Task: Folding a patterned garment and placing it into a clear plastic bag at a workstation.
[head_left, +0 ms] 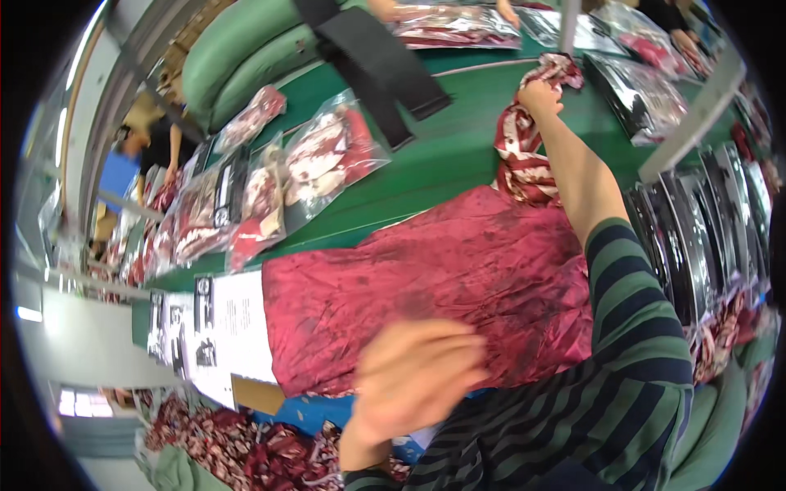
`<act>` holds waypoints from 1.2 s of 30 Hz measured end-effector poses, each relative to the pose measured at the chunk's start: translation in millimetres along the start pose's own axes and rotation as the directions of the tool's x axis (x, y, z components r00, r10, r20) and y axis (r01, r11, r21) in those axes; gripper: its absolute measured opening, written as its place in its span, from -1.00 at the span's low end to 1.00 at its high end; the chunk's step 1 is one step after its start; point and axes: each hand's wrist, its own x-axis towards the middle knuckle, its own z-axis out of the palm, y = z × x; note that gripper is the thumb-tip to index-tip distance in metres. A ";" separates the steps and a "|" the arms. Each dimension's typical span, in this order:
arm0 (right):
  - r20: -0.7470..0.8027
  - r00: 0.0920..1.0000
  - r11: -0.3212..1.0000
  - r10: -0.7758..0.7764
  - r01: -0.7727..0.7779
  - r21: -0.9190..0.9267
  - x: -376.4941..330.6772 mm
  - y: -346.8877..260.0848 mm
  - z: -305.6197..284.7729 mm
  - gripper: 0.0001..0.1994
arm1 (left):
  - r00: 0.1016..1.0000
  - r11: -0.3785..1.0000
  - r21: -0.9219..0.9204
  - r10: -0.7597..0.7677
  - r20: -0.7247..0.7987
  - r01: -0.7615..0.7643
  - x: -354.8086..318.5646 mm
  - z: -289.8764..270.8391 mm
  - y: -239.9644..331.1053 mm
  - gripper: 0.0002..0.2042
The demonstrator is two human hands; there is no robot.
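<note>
A: What does the green table (458, 155) carry, going from its left end?

B: Left of the red cloth (442, 286) lies a row of clear bags (270, 180) with red-and-white fabric inside, running off toward a person in a dark top (160, 143) at the far left. Nearer than the bags, some printed paper sheets (221, 327) sit just beside the red cloth's left edge.

A: And the cloth itself?

B: The red cloth is spread flat across the middle of the table, its near edge hanging at the table's rim. Behind it a black strip (381, 69) lies slanted on bare green surface, which is the widest open patch.

A: The hands?

B: The left hand (417, 376) hovers blurred over the cloth's near edge, fingers loosely curled, gripping nothing that I can make out. The right hand (540, 98), beyond the cloth's far right corner, is clenched on a bunched patterned fabric (524, 155) that hangs down to the red cloth.

A: Room to the right?

B: Little. Right of the cloth, shiny dark packets (704, 229) stand packed in a row, and more bags (639, 90) crowd the far corner. Below the table's near edge, a heap of patterned fabric (237, 446) fills the floor side
</note>
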 end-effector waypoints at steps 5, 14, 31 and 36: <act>-0.198 0.862 0.516 -0.467 0.448 0.730 -99.6 -97.0 -46.6 -0.58 | 0.961 0.706 -0.653 0.184 -0.207 -0.276 -17.0 -35.5 35.2 -0.93; 0.339 -0.235 0.069 -0.911 0.724 0.686 -385.7 -99.3 -131.5 -0.67 | 0.942 0.646 -0.700 0.311 -0.125 -0.306 -39.0 -33.1 46.0 -0.84; 0.209 0.429 0.438 -0.879 0.899 -0.004 -245.4 83.5 -144.2 -0.67 | 0.875 0.650 0.605 -0.447 -0.185 0.460 -152.2 -137.2 -241.2 -0.62; 0.159 0.673 0.683 -0.723 0.730 0.017 -242.9 87.2 -154.6 -0.69 | 0.673 0.603 0.299 -0.655 -0.343 0.739 -71.2 -155.8 -204.5 -0.65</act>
